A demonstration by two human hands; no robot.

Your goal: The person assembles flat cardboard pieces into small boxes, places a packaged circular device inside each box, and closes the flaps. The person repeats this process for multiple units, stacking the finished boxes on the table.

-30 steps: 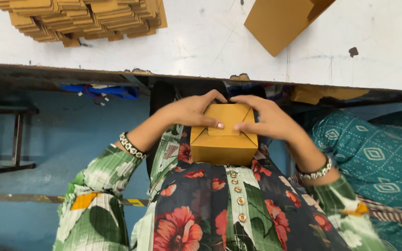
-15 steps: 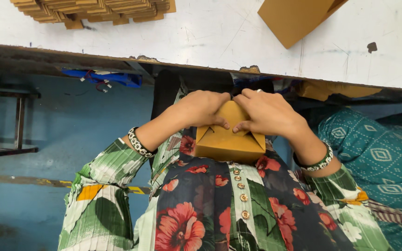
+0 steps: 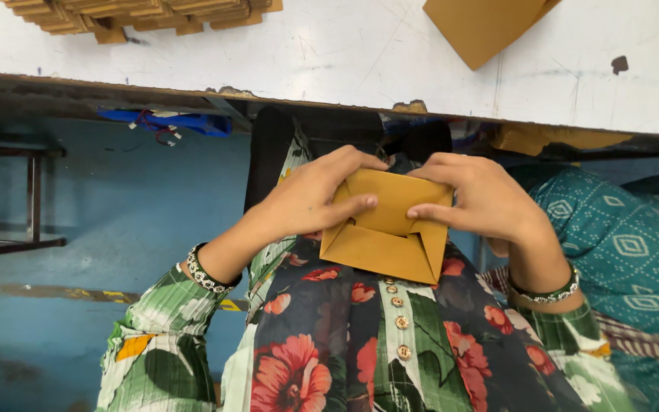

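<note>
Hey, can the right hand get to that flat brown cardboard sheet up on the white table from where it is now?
Probably not right away: the right hand is pressing flaps on the small cardboard box, below the table edge; the cardboard sheet lies beyond it.

The table edge (image 3: 329,91) overhangs just above both hands (image 3: 390,202), with open room to their left.

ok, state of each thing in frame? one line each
small brown cardboard box: held over the lap, flaps folded in and overlapping, being pressed shut
left hand: gripping the box's left side, index finger on a flap
right hand: gripping the box's right side, index finger on a flap
flat cardboard sheet: lying flat on the white table
stack of folded cardboard blanks: piled flat at the table's far left
</note>
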